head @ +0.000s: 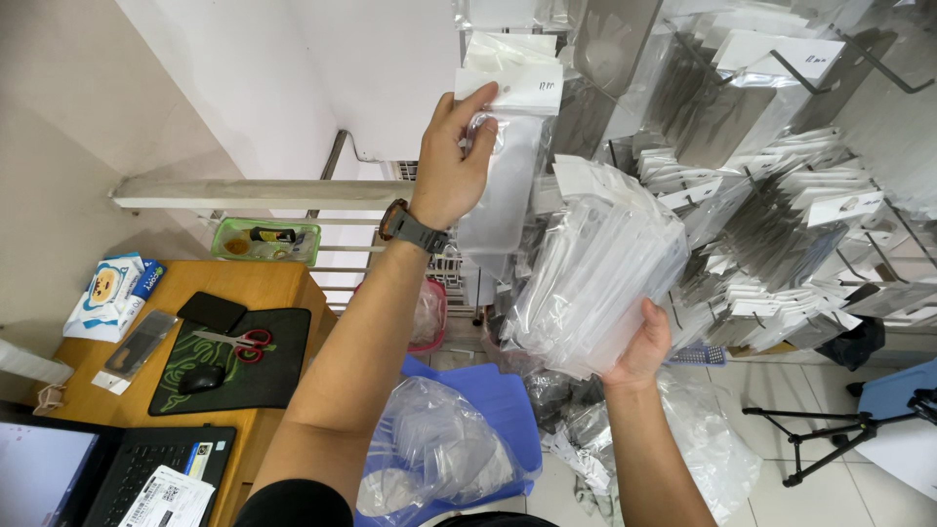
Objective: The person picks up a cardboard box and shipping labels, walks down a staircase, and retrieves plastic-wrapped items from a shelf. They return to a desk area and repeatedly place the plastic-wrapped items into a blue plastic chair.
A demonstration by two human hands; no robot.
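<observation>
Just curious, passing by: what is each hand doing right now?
Left hand: closed on a single clear packet, up at the hooks.
Right hand: holding a stack of clear packets.

Pale, plain walls rise at the left and meet a white ceiling or upper wall in even, soft light. A white railing with thin bars runs across the middle. Below it stands a wooden desk carrying a dark mouse mat, a black mouse, red-handled scissors, a tissue box, a green tray and the corner of a laptop. The floor is pale tile. A black tripod lies low at the right, beside what may be a blue stool, though it is cropped.
</observation>
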